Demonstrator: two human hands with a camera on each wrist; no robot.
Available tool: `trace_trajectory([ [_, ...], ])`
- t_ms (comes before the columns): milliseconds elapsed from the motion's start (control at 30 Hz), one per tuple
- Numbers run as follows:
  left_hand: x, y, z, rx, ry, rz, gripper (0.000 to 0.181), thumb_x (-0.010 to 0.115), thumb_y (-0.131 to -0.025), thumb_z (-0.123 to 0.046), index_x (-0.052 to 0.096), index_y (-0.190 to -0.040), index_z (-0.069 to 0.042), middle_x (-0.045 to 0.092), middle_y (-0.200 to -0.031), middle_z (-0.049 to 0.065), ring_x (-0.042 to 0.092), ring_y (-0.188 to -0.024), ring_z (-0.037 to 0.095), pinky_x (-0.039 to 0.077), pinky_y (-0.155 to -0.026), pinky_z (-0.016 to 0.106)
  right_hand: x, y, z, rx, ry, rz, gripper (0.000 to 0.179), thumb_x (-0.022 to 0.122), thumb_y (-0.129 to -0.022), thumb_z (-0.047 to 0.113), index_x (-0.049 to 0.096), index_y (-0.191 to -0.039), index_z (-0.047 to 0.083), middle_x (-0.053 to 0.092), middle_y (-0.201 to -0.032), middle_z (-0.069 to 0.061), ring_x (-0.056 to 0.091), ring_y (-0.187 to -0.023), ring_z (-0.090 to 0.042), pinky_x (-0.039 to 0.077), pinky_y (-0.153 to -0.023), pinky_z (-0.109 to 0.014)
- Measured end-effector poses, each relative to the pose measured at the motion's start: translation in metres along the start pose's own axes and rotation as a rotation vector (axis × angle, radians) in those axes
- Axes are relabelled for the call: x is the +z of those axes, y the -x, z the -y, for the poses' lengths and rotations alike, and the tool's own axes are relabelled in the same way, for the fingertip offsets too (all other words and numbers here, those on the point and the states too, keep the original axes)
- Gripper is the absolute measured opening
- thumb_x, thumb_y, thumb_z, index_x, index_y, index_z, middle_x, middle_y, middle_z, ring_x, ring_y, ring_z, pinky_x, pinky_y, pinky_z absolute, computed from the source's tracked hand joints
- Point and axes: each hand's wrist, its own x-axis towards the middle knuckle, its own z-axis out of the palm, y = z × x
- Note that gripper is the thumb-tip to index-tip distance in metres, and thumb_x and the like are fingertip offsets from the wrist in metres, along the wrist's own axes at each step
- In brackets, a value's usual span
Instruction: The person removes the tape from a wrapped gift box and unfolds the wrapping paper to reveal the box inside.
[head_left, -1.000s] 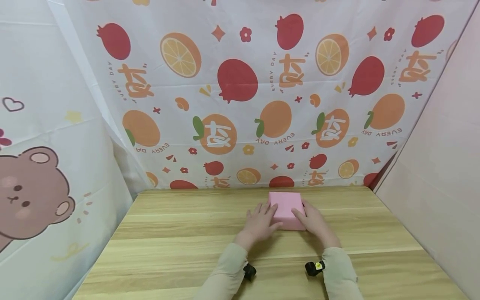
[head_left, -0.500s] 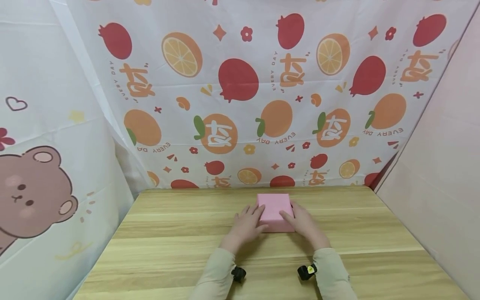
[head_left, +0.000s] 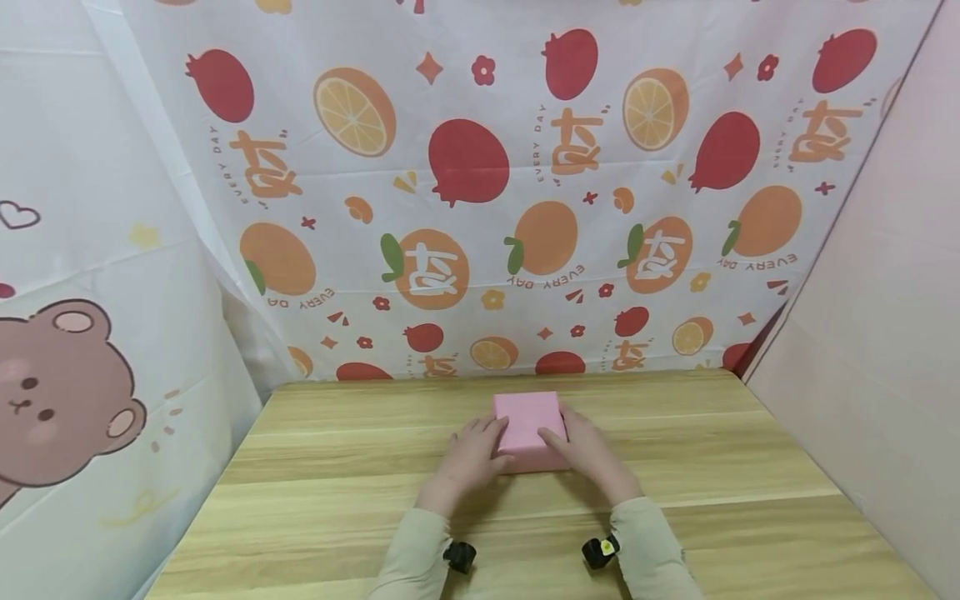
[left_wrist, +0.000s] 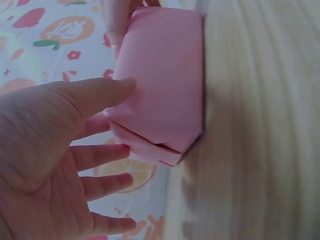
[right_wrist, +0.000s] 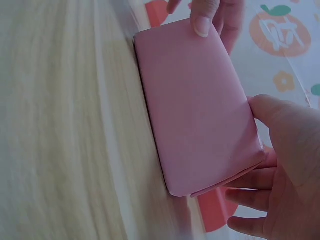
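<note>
A pink paper-wrapped box (head_left: 528,417) rests on the wooden table between the two hands. At its left end is the left hand (head_left: 471,457); in the left wrist view the thumb lies against the near face of the box (left_wrist: 165,70), and the other fingers are spread and fairly straight, some off the box. The right hand (head_left: 592,458) is at the right end, its thumb on the upper edge and other fingers by the end face, partly hidden behind the box (right_wrist: 195,105). A folded paper flap shows at the left end.
The light wooden table (head_left: 337,508) reaches back to a fruit-printed curtain (head_left: 472,250). A white curtain with a bear print (head_left: 67,392) hangs on the left, and a pale plain sheet (head_left: 877,358) on the right. Small black cameras (head_left: 459,556) sit on both wrists.
Both hands have moved the box to the left along the table and slightly nearer to the person. Their placement at its two ends looks about the same.
</note>
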Motion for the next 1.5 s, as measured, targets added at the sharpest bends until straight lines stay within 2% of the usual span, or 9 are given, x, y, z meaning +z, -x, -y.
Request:
trace_trajectory([
  [267,-0.021,0.008,0.003,-0.01,-0.002,-0.025,0.052,0.075,-0.084,-0.029,0.058,-0.129,-0.01,0.059,-0.133,0.017,0.054,-0.125,0.039,0.038,-0.102,0.066,0.01,0.003,0.011,-0.045,0.017,-0.009,0.079,0.057,-0.092,0.055,0.036,-0.15,0.005,0.051,-0.145,-0.017,0.049,-0.134,-0.031,0.041,-0.109,-0.048],
  [467,-0.024,0.008,0.01,-0.015,0.035,-0.008,0.051,0.076,-0.084,-0.03,0.058,-0.128,-0.01,0.059,-0.132,0.016,0.055,-0.124,0.035,0.042,-0.103,0.058,0.011,0.005,0.017,-0.047,-0.033,-0.013,0.076,0.057,-0.094,0.051,0.038,-0.147,0.0,0.05,-0.144,-0.021,0.047,-0.135,-0.035,0.039,-0.111,-0.05],
  [667,-0.025,0.006,0.02,-0.039,0.257,-0.01,0.053,0.069,-0.09,-0.031,0.054,-0.135,-0.007,0.055,-0.138,0.018,0.049,-0.131,0.036,0.039,-0.109,0.053,0.006,0.005,0.015,0.003,-0.204,0.031,0.067,0.056,-0.096,0.045,0.04,-0.146,0.003,0.052,-0.142,-0.019,0.051,-0.131,-0.036,0.041,-0.109,-0.052],
  [800,-0.025,0.004,0.028,-0.087,0.434,-0.066,0.055,0.067,-0.092,-0.026,0.05,-0.139,-0.003,0.051,-0.141,0.022,0.047,-0.132,0.042,0.039,-0.109,0.055,0.006,0.003,0.012,0.049,-0.334,0.024,0.058,0.055,-0.099,0.038,0.043,-0.144,0.004,0.054,-0.139,-0.02,0.053,-0.128,-0.038,0.042,-0.107,-0.052],
  [967,-0.021,0.0,0.038,-0.223,0.619,-0.115,0.056,0.062,-0.095,-0.027,0.046,-0.141,-0.001,0.048,-0.141,0.029,0.052,-0.123,0.048,0.047,-0.1,0.054,0.009,0.002,0.01,0.152,-0.485,-0.003,0.058,0.053,-0.1,0.035,0.041,-0.144,0.001,0.054,-0.136,-0.02,0.052,-0.126,-0.035,0.043,-0.106,-0.048],
  [1067,-0.02,0.002,0.043,-0.291,0.716,-0.106,0.066,0.06,-0.095,-0.039,0.041,-0.143,0.003,0.046,-0.14,0.032,0.057,-0.117,0.045,0.054,-0.089,0.048,0.012,0.002,0.008,0.226,-0.655,0.023,0.059,0.052,-0.1,0.035,0.037,-0.146,0.0,0.05,-0.138,-0.021,0.056,-0.118,-0.03,0.048,-0.1,-0.042],
  [1200,-0.016,0.004,0.044,-0.32,0.81,-0.069,0.077,0.057,-0.095,-0.046,0.034,-0.144,0.01,0.046,-0.138,0.036,0.061,-0.112,0.043,0.058,-0.082,0.042,0.016,0.002,0.005,0.279,-0.847,0.083,0.057,0.049,-0.102,0.033,0.035,-0.146,-0.002,0.046,-0.142,-0.024,0.06,-0.11,-0.023,0.053,-0.091,-0.033],
  [1367,-0.006,0.0,0.041,-0.389,0.919,-0.04,0.062,0.054,-0.098,-0.029,0.037,-0.143,0.01,0.049,-0.138,0.032,0.058,-0.119,0.041,0.054,-0.093,0.046,0.018,0.001,0.004,0.267,-0.886,0.101,0.054,0.049,-0.102,0.032,0.04,-0.142,-0.003,0.047,-0.141,-0.026,0.06,-0.111,-0.021,0.054,-0.089,-0.031],
  [1500,0.0,-0.002,0.036,-0.376,0.92,-0.02,0.055,0.05,-0.101,-0.027,0.041,-0.141,0.009,0.056,-0.133,0.028,0.061,-0.114,0.031,0.054,-0.09,0.04,0.018,0.0,0.004,0.258,-0.849,0.102,0.054,0.051,-0.101,0.032,0.041,-0.142,-0.002,0.048,-0.142,-0.025,0.059,-0.115,-0.024,0.053,-0.092,-0.034],
])
